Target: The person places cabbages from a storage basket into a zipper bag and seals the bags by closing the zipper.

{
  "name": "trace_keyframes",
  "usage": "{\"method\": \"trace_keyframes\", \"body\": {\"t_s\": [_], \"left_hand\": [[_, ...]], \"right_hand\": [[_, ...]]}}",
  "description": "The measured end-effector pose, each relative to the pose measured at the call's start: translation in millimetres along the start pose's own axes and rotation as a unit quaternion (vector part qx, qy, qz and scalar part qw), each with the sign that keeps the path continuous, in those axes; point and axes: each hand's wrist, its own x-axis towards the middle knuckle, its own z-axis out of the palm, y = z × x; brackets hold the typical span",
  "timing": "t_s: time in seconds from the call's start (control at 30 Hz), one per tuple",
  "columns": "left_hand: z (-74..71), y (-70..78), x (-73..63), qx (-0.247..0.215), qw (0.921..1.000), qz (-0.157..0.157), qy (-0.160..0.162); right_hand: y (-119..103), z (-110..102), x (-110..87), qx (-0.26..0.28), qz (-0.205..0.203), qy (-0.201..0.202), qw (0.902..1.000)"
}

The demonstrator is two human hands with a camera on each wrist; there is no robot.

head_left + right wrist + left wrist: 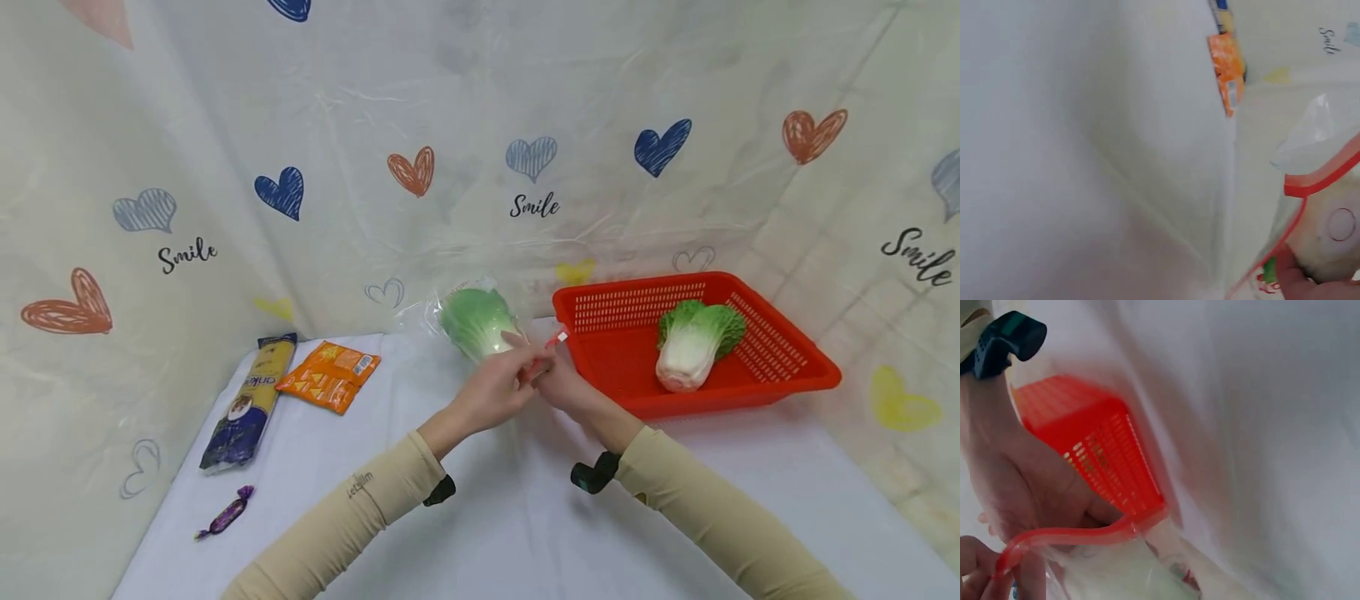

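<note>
In the head view a clear zip bag (427,315) with a red zip strip holds a green and white Chinese cabbage (474,321). My left hand (495,390) pinches the bag's edge at its near end. My right hand (561,385) grips the same end, right beside the left. In the left wrist view the red zip strip (1072,535) curves between the two hands. The right wrist view shows the bag mouth parted, the strip (1322,178) in two lines, with the cabbage's pale base (1329,234) inside.
On the right stands a red plastic basket (611,371) with a second Chinese cabbage (686,354) in it. To the left lie an orange snack packet (330,377), a long blue and gold packet (251,404) and a purple wrapped candy (227,514). A printed curtain (480,100) hangs behind the table.
</note>
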Motion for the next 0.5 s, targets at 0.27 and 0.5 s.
{"method": "trace_keyframes", "body": {"t_s": [0.27,0.5], "left_hand": [[-13.6,-10.8,0.4,0.016,0.9968,-0.067,0.04],[-24.8,-12.3,8.4,-0.021,0.9949,-0.077,0.062]], "right_hand": [[1.3,0.3,1.8,0.172,-0.009,0.044,0.984],[-17.7,-2.4,-2.9,0.041,0.02,-0.044,0.998]]}}
